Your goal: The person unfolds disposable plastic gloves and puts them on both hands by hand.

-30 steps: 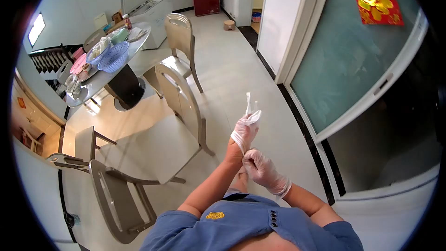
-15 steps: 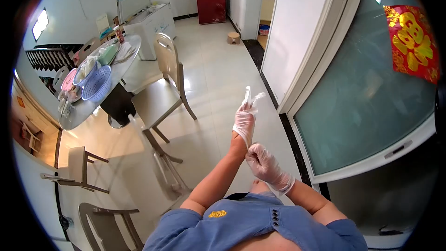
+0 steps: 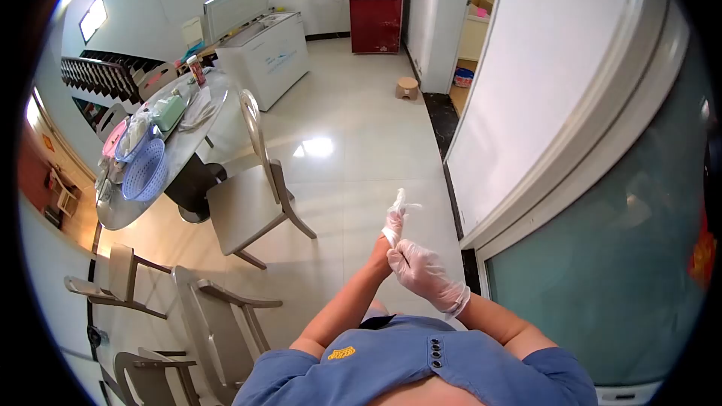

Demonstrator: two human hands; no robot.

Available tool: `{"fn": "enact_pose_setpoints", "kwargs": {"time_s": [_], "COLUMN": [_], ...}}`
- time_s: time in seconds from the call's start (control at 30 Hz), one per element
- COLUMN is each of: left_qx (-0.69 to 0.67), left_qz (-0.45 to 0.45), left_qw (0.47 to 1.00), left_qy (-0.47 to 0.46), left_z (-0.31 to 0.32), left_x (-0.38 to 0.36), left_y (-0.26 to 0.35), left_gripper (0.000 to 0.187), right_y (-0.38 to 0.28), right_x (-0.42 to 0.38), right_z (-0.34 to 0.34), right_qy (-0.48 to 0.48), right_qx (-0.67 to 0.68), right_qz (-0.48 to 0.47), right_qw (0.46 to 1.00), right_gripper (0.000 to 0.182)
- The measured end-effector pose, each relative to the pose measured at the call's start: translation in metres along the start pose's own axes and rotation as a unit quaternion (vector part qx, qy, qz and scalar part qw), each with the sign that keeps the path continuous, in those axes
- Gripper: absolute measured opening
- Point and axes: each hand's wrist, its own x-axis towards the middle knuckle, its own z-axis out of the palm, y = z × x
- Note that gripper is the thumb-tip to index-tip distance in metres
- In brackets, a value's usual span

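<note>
My left hand (image 3: 394, 224) is held out in front of me, partly inside a thin, clear-white disposable glove (image 3: 399, 201). The glove's finger ends stick out loose and wrinkled past my fingers, which point away from me and look stretched out. At the left wrist, my right hand (image 3: 421, 274) is closed in a pinch on the cuff of that glove. A similar disposable glove covers my right hand fully, its edge bunched at the wrist.
On the left, a table (image 3: 120, 214) carries blue baskets (image 3: 145, 171), a green box (image 3: 168, 113) and a bottle (image 3: 196, 70). Chairs (image 3: 244, 203) stand around it. Behind are an open chest freezer (image 3: 274, 56), a red fridge (image 3: 374, 22) and a small stool (image 3: 407, 89). A sliding glass door (image 3: 594, 256) is at right.
My view has shifted forward and turned to the left. Both hands sit lower in view, nearer my body, with the right still pinching the left glove's cuff.
</note>
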Motion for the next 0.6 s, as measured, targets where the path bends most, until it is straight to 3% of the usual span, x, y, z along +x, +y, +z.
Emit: {"fn": "enact_pose_setpoints", "kwargs": {"time_s": [0.07, 0.13, 0.17, 0.23, 0.3, 0.37, 0.43, 0.47, 0.53, 0.6], "left_qx": [0.03, 0.081, 0.083, 0.095, 0.052, 0.007, 0.141, 0.14, 0.035, 0.039], "left_qz": [0.012, 0.172, 0.174, 0.213, 0.172, 0.142, 0.206, 0.207, 0.096, 0.047], "left_qw": [0.999, 0.978, 0.977, 0.966, 0.978, 0.986, 0.966, 0.966, 0.986, 0.993], "left_qy": [0.038, 0.088, 0.093, 0.111, 0.101, 0.088, 0.066, 0.071, 0.129, 0.104], "left_z": [-0.012, -0.022, -0.035, -0.06, -0.074, -0.083, -0.093, -0.094, -0.093, -0.107], "left_x": [0.035, 0.076, 0.101, 0.151, 0.191, 0.232, 0.262, 0.273, 0.296, 0.332], "left_y": [-0.001, 0.004, 0.001, 0.002, 0.017, 0.052, 0.084, 0.1, 0.138, 0.155], "left_gripper": [0.076, 0.073, 0.073, 0.053, 0.048, 0.044, 0.038, 0.038, 0.039, 0.041], "right_y": [0.024, 0.046, 0.057, 0.079, 0.096, 0.11, 0.119, 0.124, 0.131, 0.142], "right_x": [0.033, 0.07, 0.088, 0.129, 0.175, 0.222, 0.262, 0.28, 0.321, 0.354], "right_z": [0.002, 0.002, 0.003, 0.006, 0.007, 0.012, 0.015, 0.017, 0.018, 0.018], "right_qy": [-0.041, -0.077, -0.099, -0.123, -0.2, -0.215, -0.24, -0.261, -0.26, -0.25], "right_qx": [0.028, 0.054, 0.055, 0.059, 0.009, 0.01, 0.014, 0.028, 0.067, 0.073], "right_qz": [-0.023, -0.051, -0.079, -0.106, -0.135, -0.155, -0.172, -0.171, -0.148, -0.131], "right_qw": [0.999, 0.994, 0.99, 0.985, 0.97, 0.964, 0.955, 0.95, 0.952, 0.957], "right_gripper": [0.022, 0.022, 0.021, 0.02, 0.019, 0.019, 0.018, 0.018, 0.017, 0.017]}}
